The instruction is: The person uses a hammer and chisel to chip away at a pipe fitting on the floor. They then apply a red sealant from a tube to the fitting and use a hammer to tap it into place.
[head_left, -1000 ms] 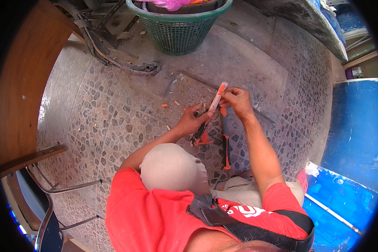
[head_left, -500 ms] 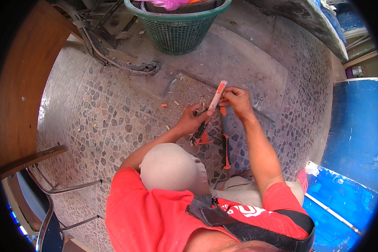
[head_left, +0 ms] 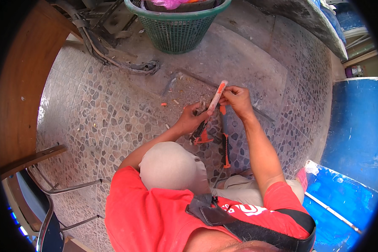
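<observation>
My left hand is closed round a worn, stick-like piece, patchy orange and whitish, which slants up and to the right. Below that hand a dark length with an orange part shows; whether it belongs to the same piece I cannot tell. My right hand pinches at the stick's upper end, its fingertips against the side. On the floor just beneath my hands lies a long-handled tool with a dark grey shaft and a black and orange grip. Its far end is partly covered by my right hand.
Ahead stands a green plastic basket with a pink bag in it. Grit and an orange fragment lie on the pebble-patterned floor. Cables run at the far left. A metal-framed chair is at left, blue panels at right.
Hardly anything differs. Both hands keep their grip on the stick-like piece, which has tilted very slightly.
</observation>
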A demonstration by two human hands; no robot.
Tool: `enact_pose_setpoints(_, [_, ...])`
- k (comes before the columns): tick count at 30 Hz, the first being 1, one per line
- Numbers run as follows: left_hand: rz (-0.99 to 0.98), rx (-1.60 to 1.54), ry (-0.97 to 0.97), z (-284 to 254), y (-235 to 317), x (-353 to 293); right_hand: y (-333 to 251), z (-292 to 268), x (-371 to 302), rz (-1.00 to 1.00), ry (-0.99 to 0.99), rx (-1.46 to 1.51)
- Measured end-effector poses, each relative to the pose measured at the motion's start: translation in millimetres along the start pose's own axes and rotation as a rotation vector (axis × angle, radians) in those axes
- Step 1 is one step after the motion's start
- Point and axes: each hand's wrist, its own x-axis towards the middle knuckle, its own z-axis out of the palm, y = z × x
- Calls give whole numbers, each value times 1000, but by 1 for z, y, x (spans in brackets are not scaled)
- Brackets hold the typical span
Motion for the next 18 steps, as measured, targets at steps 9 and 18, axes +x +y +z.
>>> enact_pose_setpoints(9, [-21, -81, 11, 3, 11, -6, -7, 3, -5, 17, -34, 91])
enact_pose_setpoints(18, [-43, -202, -20, 6, 22, -11, 2, 2, -3, -43, -48, 185])
